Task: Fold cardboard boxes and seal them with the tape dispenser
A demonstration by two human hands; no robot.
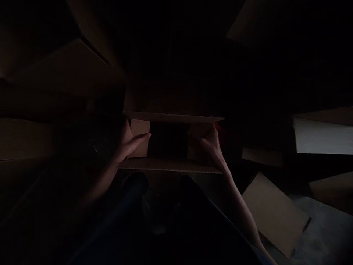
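Note:
In front of my legs is a cardboard box (pixel 171 165), its long near and far flaps standing up and its inside dark. My left hand (pixel 129 143) grips the left short flap (pixel 140 141), thumb lying over it and fingers hidden behind. At the other end my right hand (pixel 211 142) holds the right short flap (pixel 196 147) in the same way, its thumb in shadow. Both short flaps lean in over the opening, with a dark gap between them.
Large cardboard boxes (pixel 63 66) stand at the left. On the right are a flat cardboard piece (pixel 275 213) and a pale box side (pixel 322 136). My knees (pixel 136 184) are close to the near flap. Deep shadow hides much around.

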